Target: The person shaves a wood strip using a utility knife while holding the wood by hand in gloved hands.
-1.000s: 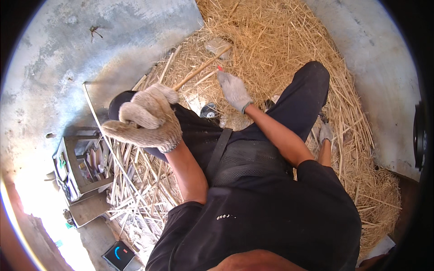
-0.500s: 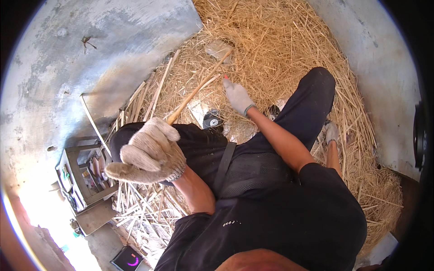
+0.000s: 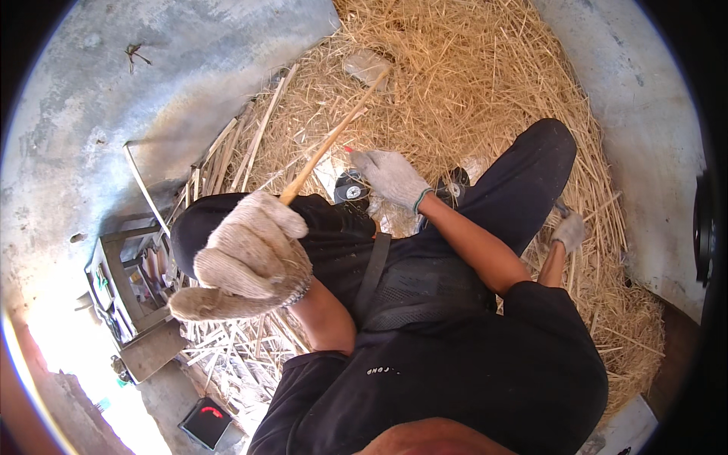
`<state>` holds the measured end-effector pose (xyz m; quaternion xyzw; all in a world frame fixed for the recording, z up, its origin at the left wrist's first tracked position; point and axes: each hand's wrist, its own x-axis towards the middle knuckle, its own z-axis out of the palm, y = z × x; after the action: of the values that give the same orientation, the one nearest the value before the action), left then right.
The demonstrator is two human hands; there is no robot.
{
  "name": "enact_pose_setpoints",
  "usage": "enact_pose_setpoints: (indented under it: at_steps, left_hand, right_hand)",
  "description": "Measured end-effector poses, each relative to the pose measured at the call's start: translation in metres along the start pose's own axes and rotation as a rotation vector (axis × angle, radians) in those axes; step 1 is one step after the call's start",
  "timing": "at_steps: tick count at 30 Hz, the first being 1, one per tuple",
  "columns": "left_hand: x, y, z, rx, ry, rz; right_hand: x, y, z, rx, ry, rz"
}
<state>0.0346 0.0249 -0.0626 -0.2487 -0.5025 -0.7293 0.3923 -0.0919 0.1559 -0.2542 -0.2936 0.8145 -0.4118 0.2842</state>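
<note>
My left hand (image 3: 246,258), in a knitted off-white work glove, is closed around the thick end of a wooden stick (image 3: 330,144). The stick slants up and away, tapering toward a pale stone-like lump (image 3: 367,67) in the straw. My right hand (image 3: 394,179), gloved too, is held over the gap between my legs, its fingers drawn together. A small red tip (image 3: 348,149) shows at those fingers; the rest of that thing is hidden. Under the right hand sit two black round-patched things (image 3: 351,191), seemingly my shoes.
Loose straw (image 3: 455,68) covers the floor, with split strips (image 3: 265,125) along the left wall. Another person's gloved hand (image 3: 569,230) grips a dark tool at my right. Left are a wooden box (image 3: 125,277) with small items and a dark-screened device (image 3: 205,423).
My right hand has moved left and nearer to me, toward the stick's lower part. The left hand has barely shifted. The other person's hand has turned and moved slightly right.
</note>
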Motion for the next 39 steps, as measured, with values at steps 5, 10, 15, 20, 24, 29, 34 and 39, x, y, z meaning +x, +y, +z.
enact_pose_setpoints:
  at_steps: [5,10,15,20,24,29,34,39]
  left_hand:
    - [-0.004,0.006,-0.005,0.058,0.171,0.044]
    - [0.001,0.001,0.000,0.035,0.098,0.025]
    - [-0.004,0.004,-0.006,0.034,0.130,0.033]
    - [-0.004,0.005,-0.007,0.010,0.090,0.015]
    - [-0.002,-0.001,0.002,0.025,0.003,0.030]
    - [-0.002,0.002,-0.002,0.016,-0.039,-0.004]
    - [0.000,-0.001,0.004,0.014,-0.084,0.023]
    - [0.000,-0.008,0.008,-0.005,-0.132,0.054]
  right_hand:
    - [-0.001,-0.015,-0.040,0.012,0.077,0.321]
    - [-0.015,-0.020,-0.047,-0.043,0.026,0.141]
    - [-0.031,-0.038,-0.094,-0.143,-0.088,0.256]
    - [-0.044,-0.042,-0.092,0.162,0.265,-0.024]
    - [-0.053,-0.051,-0.046,0.405,0.055,-0.231]
    - [-0.016,-0.014,-0.015,-0.024,-0.017,-0.158]
    - [0.026,0.008,-0.047,-0.025,0.070,0.221]
    - [0.012,0.003,-0.058,-0.131,0.319,-0.182]
